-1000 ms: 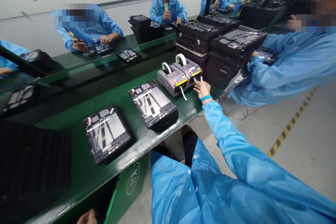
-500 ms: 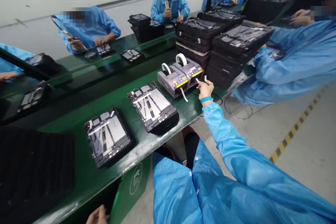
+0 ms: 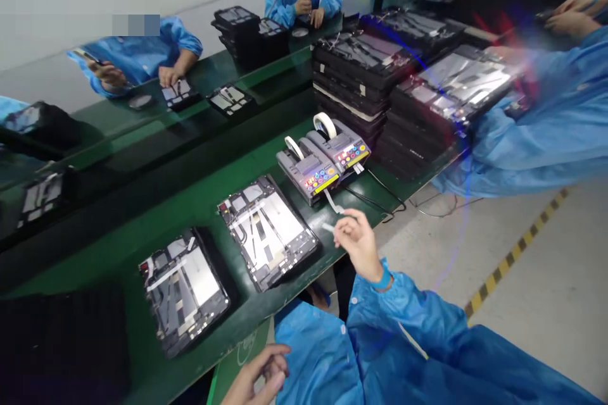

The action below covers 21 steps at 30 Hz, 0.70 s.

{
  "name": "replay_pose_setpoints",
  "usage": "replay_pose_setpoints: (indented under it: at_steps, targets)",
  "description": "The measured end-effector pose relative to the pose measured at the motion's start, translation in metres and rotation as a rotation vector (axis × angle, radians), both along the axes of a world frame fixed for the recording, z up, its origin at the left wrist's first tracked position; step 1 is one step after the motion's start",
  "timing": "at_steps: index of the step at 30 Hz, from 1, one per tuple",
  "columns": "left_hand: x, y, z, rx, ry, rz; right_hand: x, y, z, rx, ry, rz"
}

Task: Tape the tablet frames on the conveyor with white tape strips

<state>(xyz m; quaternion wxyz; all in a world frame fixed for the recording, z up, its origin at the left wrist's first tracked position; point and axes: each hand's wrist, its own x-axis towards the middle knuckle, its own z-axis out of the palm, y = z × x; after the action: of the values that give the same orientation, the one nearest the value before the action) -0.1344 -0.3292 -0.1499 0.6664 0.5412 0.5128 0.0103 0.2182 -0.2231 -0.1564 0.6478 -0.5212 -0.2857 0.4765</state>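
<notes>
While the right hand (image 3: pixel 358 243) pinches a short tape strip (image 3: pixel 328 227) beside the hanging tape (image 3: pixel 331 202) of the nearer dispenser (image 3: pixel 308 174), the two could stick together through brushing contact; left hand (image 3: pixel 260 372): loosely curled, contents unclear.

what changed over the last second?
Right hand left the farther tape dispenser and came back toward the wearer, a white strip in its fingers. Left hand rose rightward into fuller view. Both dispensers and the two device stacks stayed put.
</notes>
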Motion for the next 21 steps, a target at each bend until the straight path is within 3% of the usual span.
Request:
replay_pose_setpoints:
  at_steps: [5, 9, 12, 16, 18, 21]
  targets:
    - [0.049, 0.047, 0.080, 0.033, -0.048, 0.054, 0.001, -0.014, 0.045, -0.122, 0.074, 0.183]
    - [0.085, 0.060, 0.116, 0.190, 0.076, 0.366, 0.022, -0.015, 0.099, -0.223, 0.009, 0.263]
    - [0.101, 0.064, 0.120, 0.293, 0.107, 0.597, 0.030, 0.001, 0.124, -0.270, -0.054, 0.300]
    - [0.099, 0.081, 0.104, 0.395, 0.246, 0.905, 0.016, 0.036, 0.126, -0.320, -0.117, 0.307]
    - [0.091, 0.096, 0.095, 0.410, 0.315, 0.956, 0.004, 0.052, 0.123, -0.315, -0.116, 0.340]
    - [0.081, 0.123, 0.091, 0.477, 0.386, 0.893, -0.015, 0.076, 0.119, -0.310, -0.113, 0.356]
